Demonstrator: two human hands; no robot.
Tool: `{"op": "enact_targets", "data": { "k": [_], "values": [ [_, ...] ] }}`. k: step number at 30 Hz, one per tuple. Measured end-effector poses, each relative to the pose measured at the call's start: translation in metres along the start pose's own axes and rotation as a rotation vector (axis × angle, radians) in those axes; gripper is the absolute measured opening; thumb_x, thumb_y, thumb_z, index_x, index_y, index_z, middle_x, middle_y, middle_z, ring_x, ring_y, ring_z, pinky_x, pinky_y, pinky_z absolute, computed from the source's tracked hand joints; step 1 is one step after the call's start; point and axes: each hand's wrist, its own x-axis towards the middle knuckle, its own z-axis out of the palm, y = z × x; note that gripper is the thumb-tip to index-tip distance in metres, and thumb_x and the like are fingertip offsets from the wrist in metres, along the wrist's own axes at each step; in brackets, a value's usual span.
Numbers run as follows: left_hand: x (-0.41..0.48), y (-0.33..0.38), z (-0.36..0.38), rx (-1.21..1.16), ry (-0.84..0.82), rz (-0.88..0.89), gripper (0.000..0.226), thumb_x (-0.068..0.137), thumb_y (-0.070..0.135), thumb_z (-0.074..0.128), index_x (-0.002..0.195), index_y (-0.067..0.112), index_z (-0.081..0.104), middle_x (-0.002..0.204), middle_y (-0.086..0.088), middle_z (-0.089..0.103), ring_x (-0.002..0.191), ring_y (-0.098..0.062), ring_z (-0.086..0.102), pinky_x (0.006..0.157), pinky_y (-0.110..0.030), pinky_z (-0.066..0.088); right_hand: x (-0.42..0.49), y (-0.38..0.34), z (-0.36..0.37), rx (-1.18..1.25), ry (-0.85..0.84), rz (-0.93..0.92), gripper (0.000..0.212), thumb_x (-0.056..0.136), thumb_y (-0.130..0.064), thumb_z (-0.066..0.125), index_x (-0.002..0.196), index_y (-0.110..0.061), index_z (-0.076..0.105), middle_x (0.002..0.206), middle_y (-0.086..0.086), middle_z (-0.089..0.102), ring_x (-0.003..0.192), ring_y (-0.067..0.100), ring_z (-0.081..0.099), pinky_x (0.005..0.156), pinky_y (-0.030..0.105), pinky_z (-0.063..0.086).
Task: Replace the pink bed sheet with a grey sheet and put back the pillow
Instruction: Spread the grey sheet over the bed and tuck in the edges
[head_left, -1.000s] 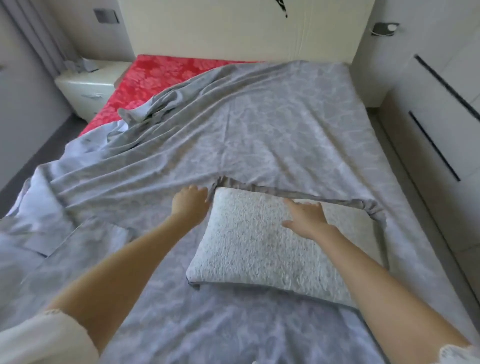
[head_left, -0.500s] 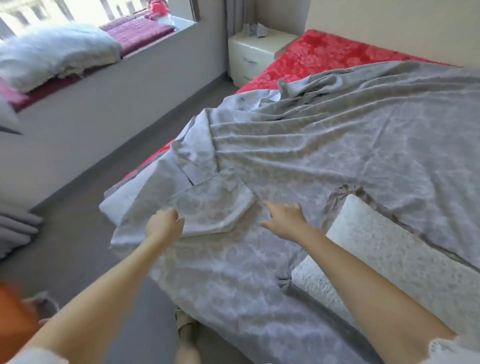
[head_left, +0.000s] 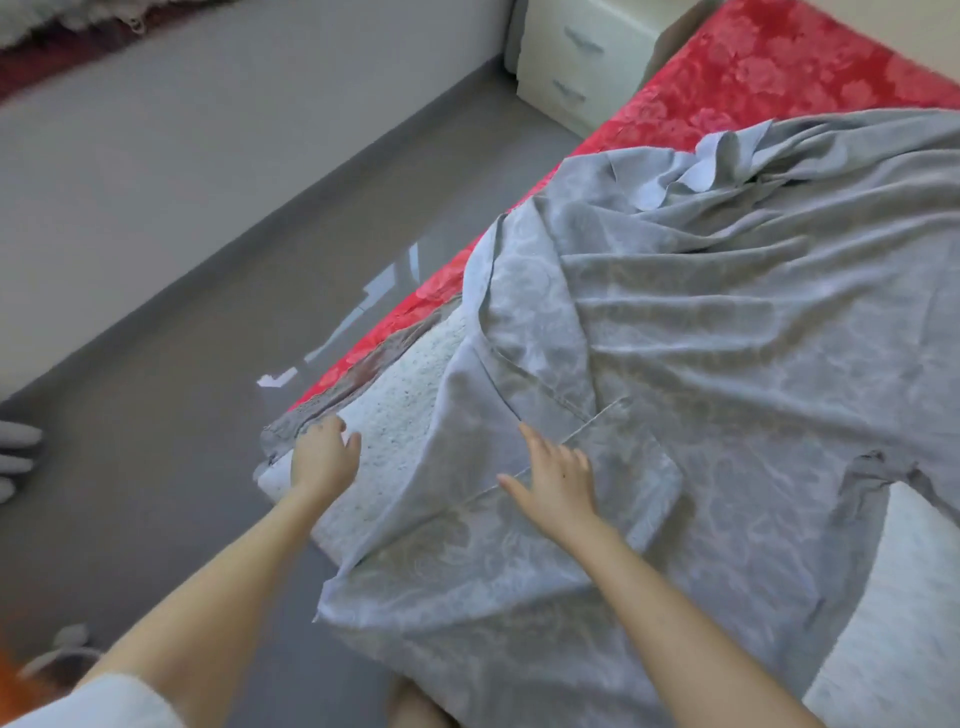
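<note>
left hand (head_left: 324, 457) laid loose on white textured pad (head_left: 395, 415), right hand (head_left: 556, 483) spread flat on grey sheet (head_left: 727, 364); unanchored sheet could be dragged off the edge.

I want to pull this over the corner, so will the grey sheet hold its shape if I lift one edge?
Probably not: the grey sheet lies in soft folds and droops where nothing supports it, so it looks floppy. Its thin bunched creases suggest it is light.

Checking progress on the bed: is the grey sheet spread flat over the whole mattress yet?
Not yet. The grey sheet lies rumpled in folds, and the red sheet shows bare along the far corner and left edge.
</note>
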Motion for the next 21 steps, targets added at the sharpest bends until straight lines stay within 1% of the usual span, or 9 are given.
{"op": "enact_targets", "data": {
  "k": [2,4,6,9,12,15,17,19,21],
  "values": [
    [0.033,0.009,0.01,0.018,-0.017,0.059,0.033,0.098,0.021,0.042,0.107,-0.004,0.062,0.113,-0.022,0.061,0.106,-0.036,0.053,0.085,-0.04,0.041,0.014,-0.008,0.006,0.018,0.058,0.021,0.068,0.092,-0.048,0.049,0.148,-0.02,0.024,0.141,-0.002,0.047,0.127,0.022,0.044,0.11,0.038,0.023],
    [0.062,0.022,0.021,0.003,-0.031,0.082,0.037,0.097,0.021,0.041,0.095,-0.008,0.064,0.104,-0.026,0.063,0.098,-0.038,0.053,0.085,-0.044,0.041,0.024,-0.007,0.01,0.034,0.082,0.049,0.063,0.093,-0.045,0.051,0.147,-0.021,0.029,0.136,-0.002,0.052,0.124,0.021,0.047,0.108,0.036,0.025],
    [0.088,0.032,0.036,-0.063,-0.052,0.066,0.042,0.097,0.031,0.041,0.104,-0.006,0.059,0.109,-0.024,0.059,0.103,-0.039,0.051,0.087,-0.045,0.04,0.033,-0.002,0.016,0.062,0.08,0.077,0.061,0.092,-0.044,0.054,0.144,-0.02,0.034,0.132,-0.002,0.056,0.12,0.022,0.05,0.106,0.037,0.028],
    [0.113,0.044,0.055,-0.111,-0.126,0.057,0.06,0.093,0.053,0.04,0.117,-0.001,0.05,0.115,-0.021,0.057,0.107,-0.038,0.05,0.084,-0.044,0.041,0.045,0.008,0.024,0.069,0.112,0.111,0.064,0.086,-0.05,0.052,0.14,-0.016,0.042,0.123,0.001,0.062,0.112,0.026,0.056,0.102,0.04,0.032],
    [0.121,0.054,0.066,-0.178,-0.107,0.01,0.078,0.087,0.068,0.036,0.128,0.001,0.042,0.119,-0.022,0.058,0.108,-0.04,0.054,0.08,-0.043,0.045,0.053,0.012,0.028,0.077,0.129,0.135,0.068,0.085,-0.055,0.048,0.141,-0.016,0.041,0.124,-0.001,0.06,0.114,0.023,0.054,0.105,0.039,0.03],
    [0.116,0.06,0.071,-0.213,-0.112,-0.042,0.082,0.085,0.071,0.036,0.127,0.001,0.037,0.107,-0.017,0.062,0.099,-0.037,0.058,0.068,-0.039,0.041,0.055,0.011,0.036,0.091,0.128,0.139,0.076,0.082,-0.065,0.037,0.14,-0.016,0.042,0.118,-0.001,0.062,0.109,0.022,0.057,0.104,0.04,0.032],
    [0.111,0.065,0.068,-0.251,-0.096,-0.06,0.078,0.084,0.072,0.038,0.119,0.002,0.042,0.091,-0.008,0.058,0.091,-0.033,0.058,0.063,-0.036,0.037,0.054,0.008,0.041,0.107,0.15,0.118,0.081,0.078,-0.066,0.029,0.138,-0.014,0.045,0.114,-0.001,0.064,0.103,0.023,0.06,0.102,0.042,0.035],
    [0.105,0.07,0.057,-0.315,-0.048,-0.068,0.066,0.082,0.073,0.041,0.095,0.008,0.048,0.079,-0.001,0.052,0.08,-0.029,0.055,0.059,-0.035,0.034,0.052,0.001,0.041,0.122,0.166,0.1,0.08,0.078,-0.066,0.028,0.139,-0.016,0.044,0.116,-0.004,0.063,0.102,0.021,0.059,0.102,0.04,0.034],
    [0.096,0.077,0.039,-0.355,0.001,-0.041,0.06,0.081,0.072,0.044,0.073,0.013,0.04,0.067,0.001,0.047,0.064,-0.022,0.047,0.051,-0.034,0.027,0.05,-0.007,0.031,0.147,0.196,0.087,0.077,0.079,-0.065,0.03,0.139,-0.017,0.044,0.115,-0.006,0.062,0.101,0.019,0.058,0.102,0.038,0.033]
  ]
}}
